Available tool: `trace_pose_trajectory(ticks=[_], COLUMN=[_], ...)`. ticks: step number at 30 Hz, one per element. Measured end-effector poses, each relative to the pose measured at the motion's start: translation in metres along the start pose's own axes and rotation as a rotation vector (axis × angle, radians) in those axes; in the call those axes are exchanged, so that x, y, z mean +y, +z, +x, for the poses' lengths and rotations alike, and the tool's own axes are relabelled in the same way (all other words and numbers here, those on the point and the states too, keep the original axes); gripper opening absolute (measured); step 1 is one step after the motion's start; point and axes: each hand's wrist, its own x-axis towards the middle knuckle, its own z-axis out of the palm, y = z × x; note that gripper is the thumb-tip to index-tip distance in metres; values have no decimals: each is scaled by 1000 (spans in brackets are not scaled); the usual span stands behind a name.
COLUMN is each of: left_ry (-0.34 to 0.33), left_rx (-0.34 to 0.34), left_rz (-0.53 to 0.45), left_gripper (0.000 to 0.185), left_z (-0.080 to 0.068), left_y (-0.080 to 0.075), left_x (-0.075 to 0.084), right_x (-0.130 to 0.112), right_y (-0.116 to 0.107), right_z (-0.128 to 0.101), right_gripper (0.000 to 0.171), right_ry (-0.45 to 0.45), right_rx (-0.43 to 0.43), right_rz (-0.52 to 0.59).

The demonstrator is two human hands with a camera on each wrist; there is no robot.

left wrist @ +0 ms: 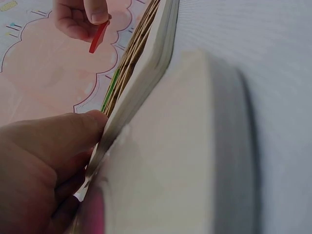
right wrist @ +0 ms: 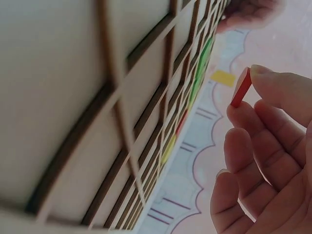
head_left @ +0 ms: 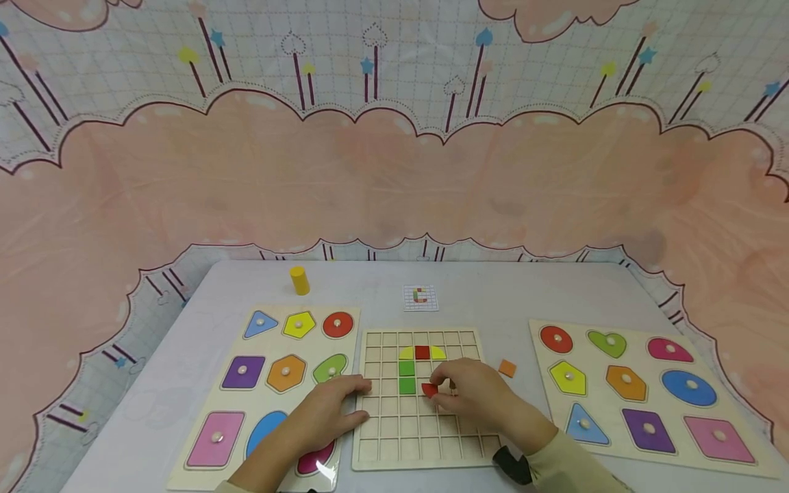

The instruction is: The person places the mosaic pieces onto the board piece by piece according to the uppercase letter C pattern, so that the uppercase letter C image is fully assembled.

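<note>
I am pinching one small red tile (head_left: 429, 389) between the thumb and fingertips of my right hand (head_left: 471, 392), holding it just above the middle of the wooden grid board (head_left: 419, 438); the right wrist view shows it as a thin, flat piece held edge-on. My left hand (head_left: 327, 414) is resting with relaxed fingers on the left edge of that grid board, grasping nothing.

Five tiles are sitting in the grid's far rows: two yellow quarter-round tiles (head_left: 406, 353) flanking one red square tile (head_left: 422, 352), and two green square tiles (head_left: 407, 376) stacked below the left yellow one. One loose orange square tile (head_left: 507, 368) is lying on the white table (head_left: 493, 287) just right of the grid.

Two pale wooden knob puzzles are flanking the grid. The left shape board (head_left: 234, 394) is showing nine coloured shapes, each with a round peg, two of them partly hidden by my arm. The right shape board (head_left: 647, 397) is also carrying nine.

One small pattern card (head_left: 421, 298), printed with a grid and a coloured C-like figure, is lying at the far side, and one yellow cylinder (head_left: 299, 280) is standing upright far left. I can read no writing anywhere.
</note>
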Motion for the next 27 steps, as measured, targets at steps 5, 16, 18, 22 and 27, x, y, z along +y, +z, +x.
trace_pose_trajectory(ticks=[5, 16, 18, 22, 27], left_ry=[-16, -16, -12, -9, -15], left_rx=[-4, -5, -1, 1, -6], left_rz=[13, 12, 13, 9, -2], left_gripper=[41, 40, 40, 39, 40], left_z=[1, 2, 2, 2, 2], left_y=[1, 1, 1, 2, 1], left_x=[-1, 0, -1, -1, -1], right_x=[-6, -12, -13, -15, -15], right_y=[5, 14, 16, 19, 21], right_z=[4, 14, 15, 18, 21], right_gripper=[10, 11, 11, 11, 10], right_ry=[-15, 4, -1, -19, -25], right_rx=[1, -45, -48, -45, -48], right_rz=[-18, -39, -46, -38, -36])
